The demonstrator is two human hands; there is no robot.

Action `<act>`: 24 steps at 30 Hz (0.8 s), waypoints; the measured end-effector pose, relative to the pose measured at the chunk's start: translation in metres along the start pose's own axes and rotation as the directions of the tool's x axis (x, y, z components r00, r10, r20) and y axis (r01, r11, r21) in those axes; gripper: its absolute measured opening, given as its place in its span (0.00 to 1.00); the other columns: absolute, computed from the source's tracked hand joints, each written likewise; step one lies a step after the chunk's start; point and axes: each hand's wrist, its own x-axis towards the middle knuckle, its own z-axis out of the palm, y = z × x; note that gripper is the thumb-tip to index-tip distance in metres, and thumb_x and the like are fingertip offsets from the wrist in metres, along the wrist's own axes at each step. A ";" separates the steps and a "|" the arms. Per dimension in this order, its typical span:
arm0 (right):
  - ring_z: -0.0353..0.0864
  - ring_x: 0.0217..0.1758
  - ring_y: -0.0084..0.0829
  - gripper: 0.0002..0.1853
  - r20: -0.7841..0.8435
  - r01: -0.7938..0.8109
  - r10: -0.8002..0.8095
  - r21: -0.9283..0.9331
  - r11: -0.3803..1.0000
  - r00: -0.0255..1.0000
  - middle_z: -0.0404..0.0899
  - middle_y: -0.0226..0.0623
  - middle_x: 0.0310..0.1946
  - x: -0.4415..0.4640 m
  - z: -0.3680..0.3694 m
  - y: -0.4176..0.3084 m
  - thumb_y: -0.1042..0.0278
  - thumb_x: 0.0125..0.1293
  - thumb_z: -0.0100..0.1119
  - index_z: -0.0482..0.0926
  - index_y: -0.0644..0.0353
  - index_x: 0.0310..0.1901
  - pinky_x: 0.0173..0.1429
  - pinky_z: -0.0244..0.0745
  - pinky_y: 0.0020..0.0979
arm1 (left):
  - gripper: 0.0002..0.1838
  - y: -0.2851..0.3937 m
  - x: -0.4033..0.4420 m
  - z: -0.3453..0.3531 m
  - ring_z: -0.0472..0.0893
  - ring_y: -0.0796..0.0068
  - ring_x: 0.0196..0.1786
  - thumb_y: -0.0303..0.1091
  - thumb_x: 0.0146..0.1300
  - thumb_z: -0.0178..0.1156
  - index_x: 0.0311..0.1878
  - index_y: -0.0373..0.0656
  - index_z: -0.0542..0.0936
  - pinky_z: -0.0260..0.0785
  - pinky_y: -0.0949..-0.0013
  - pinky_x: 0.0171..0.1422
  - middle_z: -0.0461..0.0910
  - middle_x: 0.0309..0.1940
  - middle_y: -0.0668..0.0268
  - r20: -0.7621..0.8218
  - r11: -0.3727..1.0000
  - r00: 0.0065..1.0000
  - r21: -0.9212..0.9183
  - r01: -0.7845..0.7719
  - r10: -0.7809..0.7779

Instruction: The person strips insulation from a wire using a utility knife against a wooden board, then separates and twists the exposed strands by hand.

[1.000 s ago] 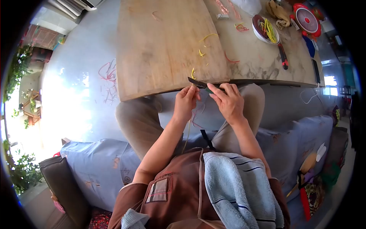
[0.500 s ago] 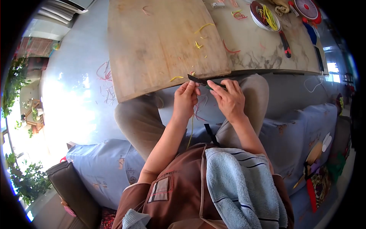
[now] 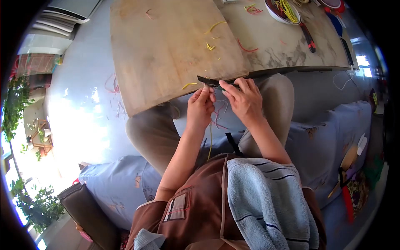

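My right hand (image 3: 246, 102) is closed around the dark green handle of a box cutter. The black blade of the box cutter (image 3: 207, 81) points left, over the near edge of the wooden board (image 3: 166, 54). Just under the blade, my left hand (image 3: 201, 107) pinches a thin yellow cord, its thumb close to the blade. From that hand the yellow cord (image 3: 211, 139) hangs toward my lap. The fingers hide most of the handle and the pinched cord end. A short yellow cord piece (image 3: 189, 85) lies on the board left of the blade.
Yellow scraps (image 3: 210, 47) lie on the board. On the marbled tabletop (image 3: 275, 46) are a white bowl (image 3: 275, 16) of yellow cord and a red-black handled tool (image 3: 308, 38). Pink and white strands (image 3: 113, 85) lie on the floor. A light blue towel (image 3: 266, 200) covers my lap.
The blade has shifted slightly left and up relative to my left fingertips, and my right hand has moved left with it. The whole view has tilted slightly.
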 end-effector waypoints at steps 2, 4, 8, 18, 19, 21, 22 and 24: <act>0.70 0.37 0.31 0.17 0.015 -0.016 0.016 -0.010 1.000 1.000 0.68 0.27 0.30 0.002 -0.001 -0.003 0.65 0.50 0.64 0.79 0.43 0.44 0.41 0.68 0.31 | 0.10 -0.001 0.000 -0.001 0.58 0.89 0.15 0.38 0.68 0.50 0.35 0.42 0.74 0.45 0.82 0.16 0.71 0.20 0.71 0.006 1.000 1.000 0.006 -0.004 0.004; 0.70 0.37 0.32 0.15 0.042 -0.038 0.039 -0.031 0.999 0.998 0.69 0.28 0.30 0.007 -0.007 -0.007 0.65 0.51 0.64 0.80 0.43 0.43 0.41 0.68 0.31 | 0.10 -0.003 0.001 -0.006 0.58 0.89 0.15 0.37 0.68 0.49 0.36 0.42 0.74 0.46 0.83 0.16 0.71 0.20 0.71 0.048 1.000 0.999 0.004 -0.012 0.012; 0.71 0.36 0.31 0.14 0.030 -0.044 0.043 0.037 0.998 0.999 0.70 0.28 0.29 0.026 -0.014 0.000 0.65 0.51 0.64 0.81 0.44 0.42 0.39 0.70 0.31 | 0.10 0.002 -0.007 -0.010 0.55 0.91 0.15 0.38 0.68 0.48 0.37 0.44 0.75 0.44 0.85 0.17 0.70 0.21 0.74 0.093 0.998 0.995 0.046 -0.050 0.046; 0.71 0.44 0.40 0.12 -0.113 0.144 -0.145 -0.014 0.989 0.983 0.74 0.36 0.32 0.124 0.063 0.009 0.65 0.53 0.60 0.80 0.48 0.42 0.46 0.66 0.36 | 0.12 0.076 -0.054 0.031 0.73 0.82 0.27 0.36 0.70 0.45 0.49 0.41 0.73 0.66 0.79 0.32 0.77 0.28 0.67 0.142 0.888 0.889 0.090 -0.450 0.436; 0.71 0.44 0.41 0.13 -0.146 0.156 -0.159 -0.028 0.987 0.976 0.74 0.36 0.32 0.119 0.051 0.000 0.65 0.54 0.60 0.80 0.50 0.43 0.46 0.66 0.37 | 0.12 0.083 -0.055 0.033 0.76 0.80 0.30 0.35 0.70 0.45 0.49 0.41 0.72 0.69 0.77 0.36 0.77 0.28 0.67 0.129 0.859 0.862 0.098 -0.503 0.491; 0.73 0.41 0.39 0.13 -0.119 0.127 -0.094 0.313 0.941 0.988 0.75 0.38 0.34 0.111 0.028 -0.016 0.66 0.58 0.58 0.77 0.56 0.45 0.45 0.68 0.34 | 0.11 0.092 -0.055 0.037 0.77 0.77 0.41 0.33 0.68 0.48 0.48 0.39 0.75 0.67 0.75 0.50 0.79 0.34 0.65 0.141 0.724 0.741 0.157 -0.672 0.657; 0.75 0.40 0.35 0.13 0.058 -0.025 -0.007 0.536 0.844 0.998 0.76 0.38 0.35 0.101 0.005 -0.032 0.66 0.61 0.56 0.76 0.59 0.46 0.45 0.69 0.31 | 0.11 0.093 -0.058 0.044 0.76 0.77 0.43 0.32 0.68 0.49 0.47 0.38 0.75 0.66 0.75 0.52 0.79 0.36 0.65 0.123 0.649 0.682 0.226 -0.726 0.721; 0.76 0.39 0.29 0.12 0.239 -0.210 0.033 0.770 0.603 0.970 0.78 0.38 0.37 0.082 -0.034 -0.067 0.66 0.64 0.53 0.74 0.62 0.47 0.45 0.70 0.27 | 0.10 0.090 -0.064 0.056 0.73 0.75 0.53 0.30 0.66 0.52 0.45 0.37 0.77 0.60 0.73 0.61 0.77 0.46 0.63 0.101 0.590 0.631 0.266 -0.762 0.769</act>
